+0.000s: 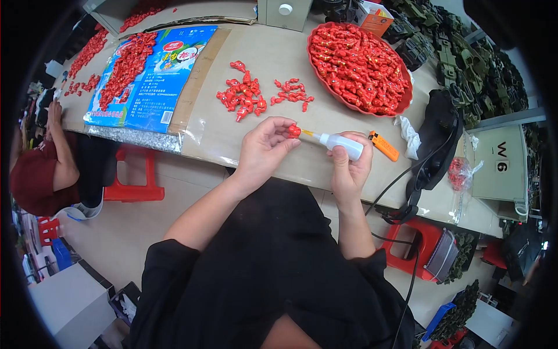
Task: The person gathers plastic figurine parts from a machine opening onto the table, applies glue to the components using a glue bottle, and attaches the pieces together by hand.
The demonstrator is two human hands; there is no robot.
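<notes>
Between the thumb and fingers of my left hand (264,150) is a small red plastic piece (294,131). My right hand (350,174) grips a white squeeze bottle (343,146) with a thin yellowish nozzle (310,134). The nozzle points left, its tip at or very near the red piece; whether they touch I cannot tell. Both hands are over the table's front edge. Just beyond them lie a larger pile of red pieces (241,93) and a smaller group of red pieces (292,93).
A red basin (410,99) heaped with red pieces stands behind my right hand. Nearby are an orange lighter (383,146), crumpled tissue (410,137) and a black bag (436,139) with a cord. At left, a blue cardboard sheet (154,96) bears more pieces; a co-worker (43,168) sits beyond.
</notes>
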